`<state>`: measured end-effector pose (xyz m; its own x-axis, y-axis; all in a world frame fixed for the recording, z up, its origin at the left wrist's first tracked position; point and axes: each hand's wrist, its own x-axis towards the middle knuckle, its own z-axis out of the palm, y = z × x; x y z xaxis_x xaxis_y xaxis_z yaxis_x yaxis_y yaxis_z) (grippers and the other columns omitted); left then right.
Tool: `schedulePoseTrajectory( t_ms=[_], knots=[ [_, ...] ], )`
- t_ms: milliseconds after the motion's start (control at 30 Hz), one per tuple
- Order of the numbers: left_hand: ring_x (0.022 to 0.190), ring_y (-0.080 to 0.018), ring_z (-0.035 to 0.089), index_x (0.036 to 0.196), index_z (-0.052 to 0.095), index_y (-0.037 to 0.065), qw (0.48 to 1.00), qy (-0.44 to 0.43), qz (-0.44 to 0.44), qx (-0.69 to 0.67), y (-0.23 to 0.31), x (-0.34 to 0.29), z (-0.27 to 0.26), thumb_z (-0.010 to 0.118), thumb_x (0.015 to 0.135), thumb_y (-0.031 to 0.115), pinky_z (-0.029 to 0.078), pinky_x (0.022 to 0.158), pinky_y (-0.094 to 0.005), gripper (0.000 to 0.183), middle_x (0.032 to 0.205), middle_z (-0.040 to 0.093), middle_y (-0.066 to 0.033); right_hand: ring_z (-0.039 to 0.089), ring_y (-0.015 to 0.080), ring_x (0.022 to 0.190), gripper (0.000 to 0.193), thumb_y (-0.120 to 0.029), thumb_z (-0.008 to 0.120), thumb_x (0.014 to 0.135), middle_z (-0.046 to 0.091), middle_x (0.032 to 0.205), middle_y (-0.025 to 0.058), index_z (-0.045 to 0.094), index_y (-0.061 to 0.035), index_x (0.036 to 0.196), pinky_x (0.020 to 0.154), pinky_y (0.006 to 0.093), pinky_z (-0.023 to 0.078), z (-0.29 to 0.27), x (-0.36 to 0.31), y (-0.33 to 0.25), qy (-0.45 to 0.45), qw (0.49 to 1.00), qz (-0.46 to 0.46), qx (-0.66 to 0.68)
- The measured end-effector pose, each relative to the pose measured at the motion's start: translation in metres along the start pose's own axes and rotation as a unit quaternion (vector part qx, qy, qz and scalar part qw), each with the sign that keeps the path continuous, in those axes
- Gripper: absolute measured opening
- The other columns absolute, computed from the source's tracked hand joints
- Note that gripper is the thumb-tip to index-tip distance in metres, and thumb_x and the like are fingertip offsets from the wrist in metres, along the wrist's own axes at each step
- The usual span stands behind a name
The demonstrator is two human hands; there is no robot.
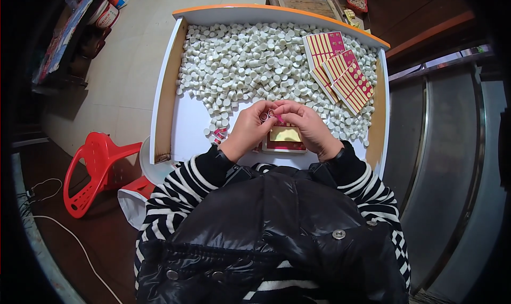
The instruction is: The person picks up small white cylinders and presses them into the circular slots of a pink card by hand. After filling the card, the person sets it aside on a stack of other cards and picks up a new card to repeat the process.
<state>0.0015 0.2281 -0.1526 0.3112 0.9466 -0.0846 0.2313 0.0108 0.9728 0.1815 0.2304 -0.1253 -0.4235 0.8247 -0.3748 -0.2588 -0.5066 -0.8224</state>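
My left hand (249, 129) and my right hand (308, 127) meet over the near part of a drawer-like tray. Between the left fingertips is a small round piece (264, 117), seemingly a white cap with a dark pink edge, partly hidden. The right thumb and finger pinch a small pink sticker (279, 119) close against it. Beneath the hands lies a dark red and yellow sticker sheet (287, 135), seemingly on a small stack. Several white caps with pink labels (219, 134) lie beside my left wrist.
A heap of plain white caps (250, 59) fills the far part of the white tray (161, 96). More sticker sheets (340, 72) lie on the heap at right. A red plastic stool (96, 171) is at left, grey panels (410, 139) at right.
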Motion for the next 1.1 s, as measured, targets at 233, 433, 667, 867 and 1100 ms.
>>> schedulePoseTrajectory(
  t_ms=[233,433,667,867,1100],
  knots=[
    [0.07,-0.0051,0.055,0.11,0.057,0.002,0.994,0.024,-0.007,-0.104,-0.002,-0.007,-0.003,0.059,0.088,0.006,0.044,0.059,-0.0199,0.023,0.084,0.063,-0.0034,0.053,0.0164,0.108,0.017,-0.003,0.056,0.085,0.047,0.124,0.0095,0.061,0.0021,0.1,0.093,0.0277,0.044,0.004,0.002,0.008,0.006,0.998,-0.01,-0.055],
    [0.061,-0.0027,0.048,0.108,0.058,0.005,0.942,-0.002,-0.145,-0.302,0.004,0.002,-0.047,0.056,0.091,0.01,0.035,0.052,-0.0168,0.018,0.08,0.061,-0.001,0.056,0.0179,0.101,0.022,-0.001,0.059,0.082,0.047,0.118,0.0108,0.057,0.0007,0.105,0.084,0.026,0.048,-0.002,0.003,0.017,0.09,0.883,-0.21,-0.409],
    [0.059,-0.0154,0.056,0.095,0.062,0.008,0.992,-0.075,-0.033,0.097,-0.018,-0.023,-0.066,0.057,0.086,0.012,0.042,0.051,-0.0278,0.011,0.074,0.061,-0.0046,0.056,0.0245,0.094,0.032,0.0,0.065,0.074,0.048,0.112,0.0142,0.056,0.0005,0.105,0.079,0.0298,0.049,-0.005,0.009,0.033,0.082,0.764,-0.281,-0.575],
    [0.065,-0.0289,0.061,0.094,0.066,0.013,0.884,-0.155,0.112,0.427,-0.005,-0.044,-0.064,0.061,0.08,0.013,0.049,0.058,-0.0398,0.015,0.072,0.06,-0.0086,0.055,0.0282,0.091,0.034,-0.004,0.068,0.071,0.05,0.105,0.0156,0.058,0.0,0.103,0.081,0.0348,0.047,0.002,0.007,0.034,0.124,0.714,-0.332,-0.603],
    [0.062,-0.0259,0.06,0.094,0.067,0.012,0.875,-0.152,0.163,0.429,-0.005,-0.035,-0.056,0.062,0.081,0.013,0.047,0.054,-0.0363,0.014,0.07,0.059,-0.0071,0.055,0.0281,0.087,0.029,-0.008,0.069,0.071,0.053,0.095,0.0125,0.06,-0.0011,0.097,0.077,0.0358,0.046,0.001,0.004,0.027,0.125,0.735,-0.289,-0.601]
  ],
)
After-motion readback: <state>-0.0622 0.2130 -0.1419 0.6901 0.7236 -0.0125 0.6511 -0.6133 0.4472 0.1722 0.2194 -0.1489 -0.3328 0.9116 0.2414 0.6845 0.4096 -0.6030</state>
